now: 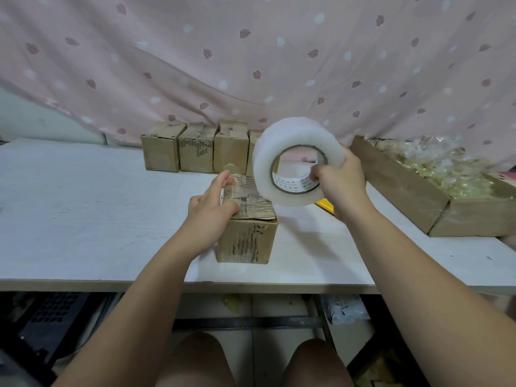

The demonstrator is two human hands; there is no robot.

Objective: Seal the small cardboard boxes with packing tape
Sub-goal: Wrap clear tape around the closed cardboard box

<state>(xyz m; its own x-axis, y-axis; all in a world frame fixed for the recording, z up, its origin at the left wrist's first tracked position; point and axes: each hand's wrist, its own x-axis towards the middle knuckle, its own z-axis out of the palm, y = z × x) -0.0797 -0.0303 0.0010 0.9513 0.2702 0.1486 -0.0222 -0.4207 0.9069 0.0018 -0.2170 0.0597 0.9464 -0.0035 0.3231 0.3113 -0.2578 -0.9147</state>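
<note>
A small worn cardboard box (247,241) stands on the white table (83,208) in front of me. My left hand (213,203) rests against its top left edge, fingers stretched forward over a strip of clear tape on the lid. My right hand (339,181) grips a large roll of clear packing tape (279,152), fingers hooked inside the core, and holds it raised just right of the box top. Tape seems to run from the roll down to the lid.
Several small cardboard boxes (195,148) stand in a row at the back of the table, the rightmost partly hidden by the roll. A long cardboard tray (402,188) of crinkled plastic packets lies at the right. A yellow object (325,204) peeks from under my right wrist. A pink curtain hangs behind.
</note>
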